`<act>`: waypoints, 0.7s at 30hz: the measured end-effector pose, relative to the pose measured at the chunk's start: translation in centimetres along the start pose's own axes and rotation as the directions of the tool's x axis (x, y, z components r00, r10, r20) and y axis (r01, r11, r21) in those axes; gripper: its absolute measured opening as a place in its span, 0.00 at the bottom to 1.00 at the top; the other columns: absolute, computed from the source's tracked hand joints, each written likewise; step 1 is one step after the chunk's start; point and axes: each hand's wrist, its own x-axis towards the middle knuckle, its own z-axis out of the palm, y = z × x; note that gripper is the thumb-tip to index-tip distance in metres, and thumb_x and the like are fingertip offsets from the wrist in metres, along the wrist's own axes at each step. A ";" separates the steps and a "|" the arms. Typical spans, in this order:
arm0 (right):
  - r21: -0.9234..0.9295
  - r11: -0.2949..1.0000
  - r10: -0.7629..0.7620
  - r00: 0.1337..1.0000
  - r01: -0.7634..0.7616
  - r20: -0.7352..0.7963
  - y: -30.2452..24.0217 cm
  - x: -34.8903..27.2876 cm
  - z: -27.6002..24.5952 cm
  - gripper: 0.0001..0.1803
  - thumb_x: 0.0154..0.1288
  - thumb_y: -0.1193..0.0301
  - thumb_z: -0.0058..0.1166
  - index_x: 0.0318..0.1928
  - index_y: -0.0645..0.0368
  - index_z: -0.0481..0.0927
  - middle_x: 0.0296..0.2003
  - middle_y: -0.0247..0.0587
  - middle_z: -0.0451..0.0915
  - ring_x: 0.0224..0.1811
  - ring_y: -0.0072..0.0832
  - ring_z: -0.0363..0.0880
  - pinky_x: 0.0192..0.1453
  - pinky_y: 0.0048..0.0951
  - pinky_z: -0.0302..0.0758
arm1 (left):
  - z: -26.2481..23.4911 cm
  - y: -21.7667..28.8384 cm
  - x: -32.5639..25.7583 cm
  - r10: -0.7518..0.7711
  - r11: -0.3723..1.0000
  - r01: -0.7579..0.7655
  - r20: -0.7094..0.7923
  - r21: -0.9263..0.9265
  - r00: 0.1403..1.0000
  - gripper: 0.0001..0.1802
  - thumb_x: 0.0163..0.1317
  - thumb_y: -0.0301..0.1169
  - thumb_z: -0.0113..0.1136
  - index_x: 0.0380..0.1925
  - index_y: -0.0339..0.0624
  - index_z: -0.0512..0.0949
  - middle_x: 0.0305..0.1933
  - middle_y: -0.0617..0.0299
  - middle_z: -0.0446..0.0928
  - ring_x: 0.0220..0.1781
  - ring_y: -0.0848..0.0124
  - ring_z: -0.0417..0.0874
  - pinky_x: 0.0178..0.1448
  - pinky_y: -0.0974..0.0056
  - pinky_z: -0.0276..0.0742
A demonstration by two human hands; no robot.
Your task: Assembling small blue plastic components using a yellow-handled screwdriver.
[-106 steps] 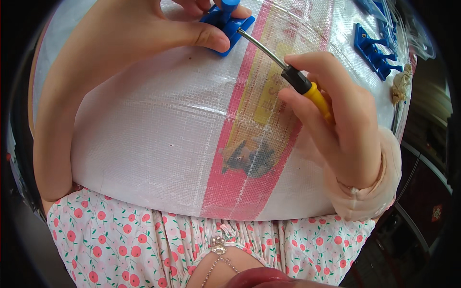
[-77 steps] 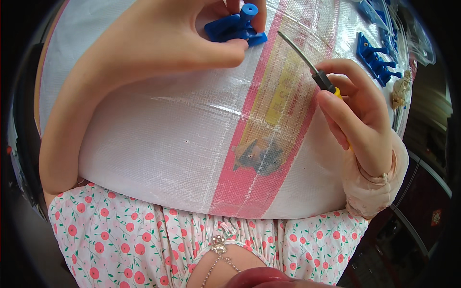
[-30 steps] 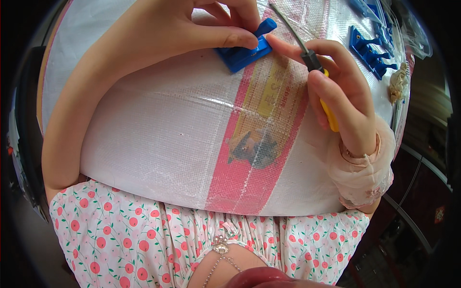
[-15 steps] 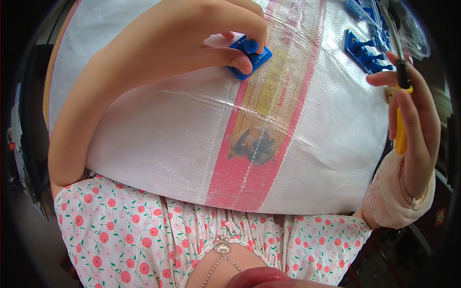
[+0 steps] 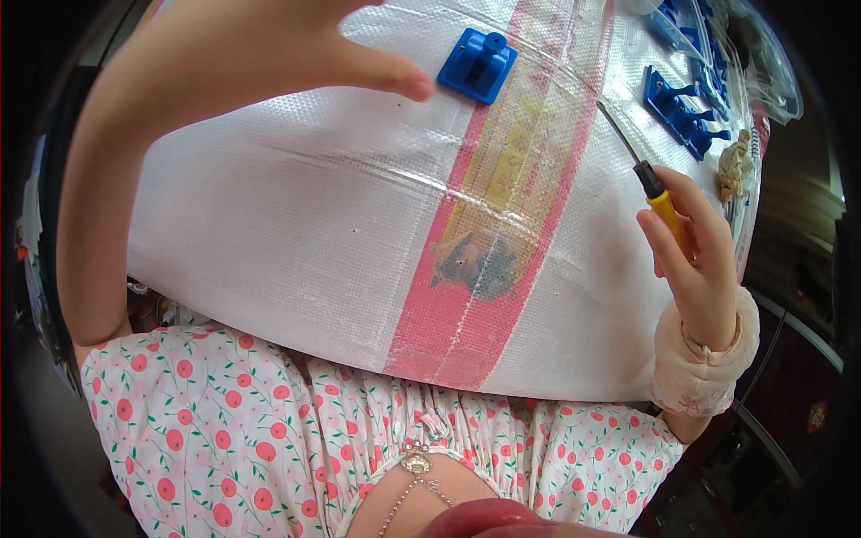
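Observation:
A small blue plastic part (image 5: 477, 65) with a short round post lies on the white woven sheet (image 5: 296, 224), near its pink and yellow stripe. My left hand (image 5: 296, 45) hovers just left of that part, fingers spread, holding nothing, thumb tip a little short of it. At the right, my right hand (image 5: 695, 255) grips a screwdriver (image 5: 647, 175) with a yellow handle, black collar and thin metal shaft pointing up and away. The tool's tip is well clear of the blue part.
Several more blue plastic parts (image 5: 683, 106) lie at the far right of the sheet, next to clear plastic bags (image 5: 762, 72) and a small beige crumpled thing (image 5: 737, 163). A dark stain (image 5: 475, 264) marks the stripe. The sheet's near edge meets my floral-print clothing (image 5: 269, 430).
My left hand has let go of the blue part, which now lies on the sheet, and has opened. My right hand has swung the screwdriver away to the right.

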 end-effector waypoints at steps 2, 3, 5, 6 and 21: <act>0.078 0.994 0.070 0.998 -0.070 -0.002 -0.1 0.1 0.2 0.16 0.66 0.76 0.59 0.54 0.63 0.76 0.32 0.36 0.76 0.30 0.18 0.71 0.37 0.19 0.67 | 0.7 -1.5 0.9 0.023 0.993 -0.021 0.014 -0.120 1.000 0.34 0.56 0.41 0.72 0.58 0.34 0.71 0.59 0.47 0.71 0.61 0.55 0.73 0.63 0.57 0.72; 0.096 0.994 0.055 0.998 -0.056 0.009 -0.6 0.6 0.3 0.16 0.66 0.77 0.59 0.54 0.63 0.76 0.32 0.36 0.77 0.31 0.19 0.72 0.37 0.19 0.68 | 1.2 -2.2 0.7 0.016 0.983 -0.017 -0.005 -0.181 1.000 0.32 0.56 0.41 0.72 0.56 0.34 0.73 0.57 0.48 0.72 0.59 0.55 0.74 0.62 0.58 0.73; 0.109 0.994 0.022 1.000 -0.023 0.019 -1.3 0.9 0.6 0.16 0.65 0.78 0.58 0.53 0.63 0.77 0.33 0.38 0.77 0.31 0.20 0.73 0.37 0.21 0.69 | 2.3 -3.5 1.1 0.057 0.943 -0.061 -0.022 -0.327 0.998 0.29 0.55 0.40 0.73 0.51 0.34 0.75 0.53 0.49 0.74 0.56 0.57 0.76 0.60 0.59 0.74; 0.102 0.995 0.001 1.000 -0.003 0.022 -1.5 1.0 0.6 0.16 0.64 0.79 0.58 0.53 0.62 0.77 0.34 0.39 0.78 0.30 0.22 0.74 0.38 0.21 0.69 | 2.5 -3.9 1.0 0.080 0.930 -0.084 -0.026 -0.359 0.996 0.27 0.55 0.39 0.73 0.49 0.34 0.76 0.51 0.50 0.75 0.54 0.58 0.76 0.58 0.60 0.74; -0.053 0.932 -0.355 0.933 0.358 0.065 -1.7 1.7 0.3 0.16 0.55 0.82 0.61 0.46 0.65 0.77 0.36 0.44 0.74 0.33 0.31 0.75 0.38 0.25 0.70 | 1.7 -1.6 -0.7 0.249 0.921 -0.259 -0.072 -0.293 0.966 0.22 0.55 0.38 0.72 0.44 0.36 0.78 0.46 0.51 0.74 0.47 0.59 0.77 0.51 0.62 0.77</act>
